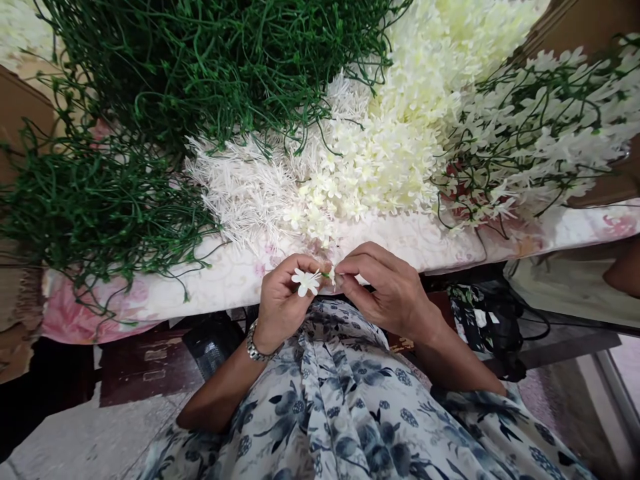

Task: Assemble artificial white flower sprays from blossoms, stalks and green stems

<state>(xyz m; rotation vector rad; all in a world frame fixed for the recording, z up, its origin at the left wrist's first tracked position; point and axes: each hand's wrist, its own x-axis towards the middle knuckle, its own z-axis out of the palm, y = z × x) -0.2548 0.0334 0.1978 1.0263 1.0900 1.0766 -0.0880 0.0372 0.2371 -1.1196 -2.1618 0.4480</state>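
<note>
My left hand is closed on an artificial flower stem, most of which is hidden; a white flower shows at its thumb. Close beside it, my right hand pinches a small white blossom at a green stem tip between thumb and fingers. Just beyond the hands lies a heap of loose cream-white blossoms. Left of that heap is a pile of thin white stamen-like pieces. A large mass of green plastic stems rises behind them.
More green stems spread over the left of the floral tablecloth. At the right, white flowers on green stems lie against a cardboard box. A dark patterned bag sits below the table edge.
</note>
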